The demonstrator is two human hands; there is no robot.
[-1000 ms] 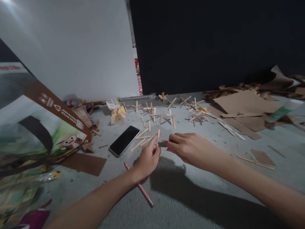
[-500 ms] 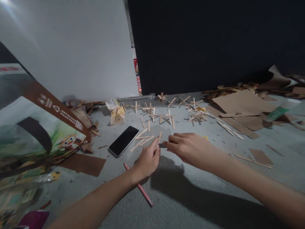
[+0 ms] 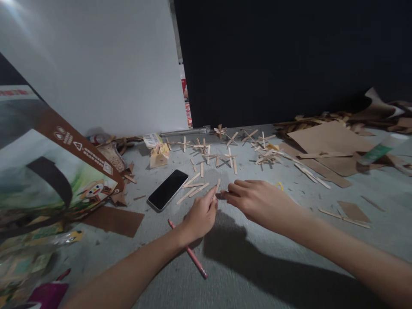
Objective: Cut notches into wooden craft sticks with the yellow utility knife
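My left hand [image 3: 202, 213] is closed around the lower part of a wooden craft stick [image 3: 218, 184], whose upper end sticks up past the fingers. Close to its right, my right hand [image 3: 254, 198] is pinched, fingertips pointing at the stick. A small dark thing shows at those fingertips, too small to name. Under my left wrist lies a pink pencil [image 3: 195, 259]. Several loose craft sticks [image 3: 196, 189] lie just beyond my left hand, next to a phone [image 3: 168, 190] with a dark screen.
Crossed craft-stick pieces [image 3: 230, 156] stand across the back. Cardboard sheets [image 3: 328, 139] and a glue stick [image 3: 383, 149] are at the right. A printed bag [image 3: 61, 171] rises at the left, with a brown cardboard strip [image 3: 116, 221] beside it. White and black panels [image 3: 273, 64] border the back.
The view has shifted very slightly. My left hand still holds the craft stick; my right fingertips have moved very little, and less of the dark thing shows between them.
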